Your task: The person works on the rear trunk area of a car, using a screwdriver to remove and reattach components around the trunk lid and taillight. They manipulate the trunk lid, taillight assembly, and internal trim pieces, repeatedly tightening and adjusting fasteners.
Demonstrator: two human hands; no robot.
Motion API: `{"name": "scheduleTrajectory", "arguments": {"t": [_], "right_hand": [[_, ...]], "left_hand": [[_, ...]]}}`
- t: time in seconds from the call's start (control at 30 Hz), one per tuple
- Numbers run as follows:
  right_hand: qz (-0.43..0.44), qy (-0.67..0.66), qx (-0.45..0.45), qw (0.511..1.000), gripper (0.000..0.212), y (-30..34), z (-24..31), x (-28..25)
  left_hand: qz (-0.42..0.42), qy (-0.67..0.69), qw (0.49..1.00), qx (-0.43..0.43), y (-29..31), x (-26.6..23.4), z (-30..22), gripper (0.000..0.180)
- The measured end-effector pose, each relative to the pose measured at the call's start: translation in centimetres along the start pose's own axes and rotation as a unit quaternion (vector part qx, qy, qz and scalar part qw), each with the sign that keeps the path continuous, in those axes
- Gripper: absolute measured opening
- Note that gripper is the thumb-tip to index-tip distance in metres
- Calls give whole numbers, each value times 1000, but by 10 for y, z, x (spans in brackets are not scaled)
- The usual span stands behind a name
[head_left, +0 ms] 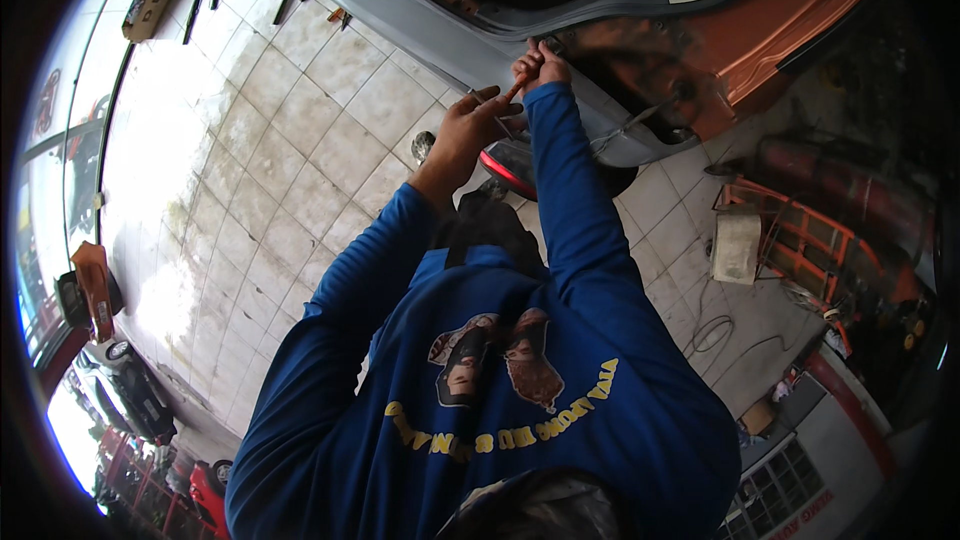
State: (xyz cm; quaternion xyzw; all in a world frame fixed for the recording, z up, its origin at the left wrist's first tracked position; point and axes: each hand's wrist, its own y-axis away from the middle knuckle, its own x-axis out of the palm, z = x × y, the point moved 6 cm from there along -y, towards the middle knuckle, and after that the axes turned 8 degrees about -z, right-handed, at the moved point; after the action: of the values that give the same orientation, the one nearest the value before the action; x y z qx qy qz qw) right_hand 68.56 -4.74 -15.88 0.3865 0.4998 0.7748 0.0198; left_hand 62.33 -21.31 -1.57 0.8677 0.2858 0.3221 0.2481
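Car body [450,35], grey and orange, before me; slim orange-brown handle [515,90], one, just beside the car body's grey side; right hand [540,70], fingers curled round the handle's upper end, beside the car body; left hand [468,135], fingers partly extended near its lower end, grip I cannot tell; orange metal frame [790,230], right of the car body

On my feed I have both arms stretched out ahead, the left arm [350,285] slanting inward and the right arm [580,200] reaching a little farther. My left hand [466,135] extends its fingers toward my right hand [543,69], the wrist [432,183] behind it bare. My right hand has most fingers curled and one raised; how tightly either closes, I cannot tell.
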Motion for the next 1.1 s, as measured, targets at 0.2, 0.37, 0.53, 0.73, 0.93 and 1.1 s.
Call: {"name": "scheduleTrajectory", "arguments": {"t": [0.2, 0.37, 0.53, 0.73, 0.93, 1.1], "right_hand": [[-108, 194, -81, 972, 31, 18, 9, -8], [-235, 758, -518, 321, 56, 75, 93, -12], [-190, 839, -331, 389, 78, 27, 120, -40], [-188, 850, -293, 394, 84, 25, 104, -33], [-225, 825, -309, 416, 80, 30, 100, -30], [-234, 814, -328, 418, 76, 35, 104, -30]], "left_hand": [[33, -76, 996, -34, -35, 15, 4, 29], [-9, -50, 998, -43, -37, 12, -8, 26], [-22, 37, 993, -113, -26, 37, -3, 22], [9, 96, 986, -136, -41, 17, -2, 19], [-17, -199, 979, -33, -51, 12, -31, 27], [-7, -608, 758, 237, -30, 43, -31, 24]]}}
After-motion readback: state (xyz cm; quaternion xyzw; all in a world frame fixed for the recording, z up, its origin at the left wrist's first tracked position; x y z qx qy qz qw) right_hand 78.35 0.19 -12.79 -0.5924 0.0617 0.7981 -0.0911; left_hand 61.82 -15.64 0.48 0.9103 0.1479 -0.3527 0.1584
